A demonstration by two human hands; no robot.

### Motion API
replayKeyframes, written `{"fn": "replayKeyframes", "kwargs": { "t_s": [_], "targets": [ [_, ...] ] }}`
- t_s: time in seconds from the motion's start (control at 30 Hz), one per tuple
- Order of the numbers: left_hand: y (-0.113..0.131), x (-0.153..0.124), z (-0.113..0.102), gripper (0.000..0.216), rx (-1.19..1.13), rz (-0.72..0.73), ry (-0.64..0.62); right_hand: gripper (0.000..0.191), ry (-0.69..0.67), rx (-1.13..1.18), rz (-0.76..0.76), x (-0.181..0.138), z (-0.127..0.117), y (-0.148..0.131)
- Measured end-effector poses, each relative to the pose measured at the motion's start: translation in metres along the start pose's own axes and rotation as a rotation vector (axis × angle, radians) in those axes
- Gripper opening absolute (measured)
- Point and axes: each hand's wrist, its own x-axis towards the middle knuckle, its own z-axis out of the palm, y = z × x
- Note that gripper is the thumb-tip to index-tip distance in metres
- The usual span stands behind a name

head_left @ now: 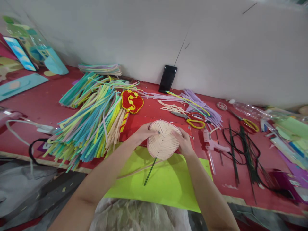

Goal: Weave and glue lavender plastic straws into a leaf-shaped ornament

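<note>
Cream strips, laid in a neat zigzag, and that's the fan point(163, 146), right at the centre of the dial, held up above the table's near edge. The left hand point(143, 132) pinches its rim at ten o'clock; the right hand point(185, 141) grips at three, thumb over the face. Both are closed on it, a firm two-sided hold. Whether its underside touches anything, I can't tell.

How does it handle? Light, I'd judge, soft and fuzzy on the face, not slippery, with some bend across the middle. Those strips look easy to ruffle, so the rim's the place, thumbs light, or the dark stick point(150, 172) poking out at seven o'clock, which looks the stiffest part.

Outward we go! Below, towards six, a lime-green sheet point(168, 192), a loose strand point(139, 170) trailing over it towards eight. At nine, a great heap of fuzzy stems point(92, 123); at ten, a red-and-yellow fan point(137, 103). Twelve o'clock: a dark-screened phone point(167, 79) against the wall point(134, 38). Between one and two, yellow-handled scissors point(196, 124) and, beyond, lilac stems point(211, 113). At three, a pink glue gun point(212, 144), all across a red table point(49, 106).
</note>
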Motion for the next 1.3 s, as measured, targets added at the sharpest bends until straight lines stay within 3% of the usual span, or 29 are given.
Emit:
{"fn": "replayKeyframes", "kwargs": {
  "t_s": [0.7,1.3],
  "targets": [
    [-0.004,0.003,0.000,0.047,0.124,0.034,0.064,0.035,-0.004,-0.219,-0.108,0.000,-0.003,0.003],
    [-0.008,0.004,0.000,0.041,0.174,0.014,0.104,0.031,-0.026,-0.264,-0.096,-0.003,-0.001,-0.002]
  ]
}}
